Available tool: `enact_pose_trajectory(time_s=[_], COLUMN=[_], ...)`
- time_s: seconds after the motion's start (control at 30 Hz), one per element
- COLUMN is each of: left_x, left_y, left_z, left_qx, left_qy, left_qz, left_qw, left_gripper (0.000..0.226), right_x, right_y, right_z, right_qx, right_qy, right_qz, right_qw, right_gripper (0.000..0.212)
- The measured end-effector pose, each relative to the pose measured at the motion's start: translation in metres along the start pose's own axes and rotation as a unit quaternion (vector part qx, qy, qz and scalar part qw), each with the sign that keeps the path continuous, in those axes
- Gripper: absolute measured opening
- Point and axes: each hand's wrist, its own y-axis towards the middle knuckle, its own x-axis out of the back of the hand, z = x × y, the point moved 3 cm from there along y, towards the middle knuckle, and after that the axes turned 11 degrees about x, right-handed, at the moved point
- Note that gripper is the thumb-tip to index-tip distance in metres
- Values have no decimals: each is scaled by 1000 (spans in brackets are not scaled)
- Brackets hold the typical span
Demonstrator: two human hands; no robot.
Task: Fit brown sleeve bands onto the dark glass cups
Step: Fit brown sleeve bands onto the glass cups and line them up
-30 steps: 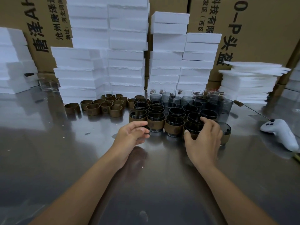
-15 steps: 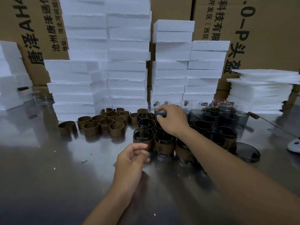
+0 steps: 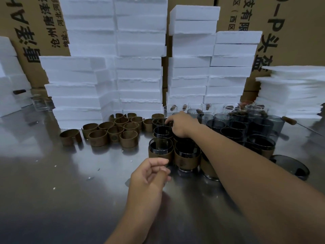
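Observation:
Loose brown sleeve bands [image 3: 114,131] stand in a cluster on the steel table [image 3: 52,182], left of the cups. Dark glass cups with brown sleeves [image 3: 161,150] form the near rows. Bare dark glass cups [image 3: 228,124] crowd behind them and to the right. My right hand [image 3: 182,125] reaches over the sleeved rows, its fingers curled down on the rim of a dark cup that it mostly hides. My left hand [image 3: 149,175] hovers just in front of the nearest sleeved cup, loosely curled and holding nothing.
Tall stacks of white foam blocks [image 3: 139,71] stand behind the bands and cups, with cardboard boxes [image 3: 290,32] behind them. Thin foam sheets [image 3: 292,92] are piled at the right. A dark glass piece [image 3: 290,166] sits alone near my right forearm. Clear glasses [image 3: 42,103] stand at the far left.
My right hand left the front row of sleeved cups and reached to the back of the cluster, closing on a cup there. My left hand stayed in front, slightly lower.

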Motion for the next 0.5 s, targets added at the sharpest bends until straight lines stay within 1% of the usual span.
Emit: enact_pose_trajectory(time_s=[0.1,0.2,0.27,0.37,0.5], left_x=[0,1,2,2,2], left_y=[-1,-2,-2,-2,-3], left_z=[-1,-1,-1,-1,-1], left_qx=[2,7,9,8,5], left_qy=[6,9,13,18,24], left_qz=[1,1,2,2,3], left_qw=[1000,1000,1000,1000,1000], left_gripper=[24,24,24,24,25], right_x=[2,5,6,6,7], right_y=[4,7,9,9,12], right_z=[5,7,5,3,0], right_qx=[2,4,2,0,13], right_qy=[-76,-123,-123,-104,-77], right_qz=[29,37,37,39,25], right_qw=[997,992,992,994,997], right_gripper=[42,33,30,34,19])
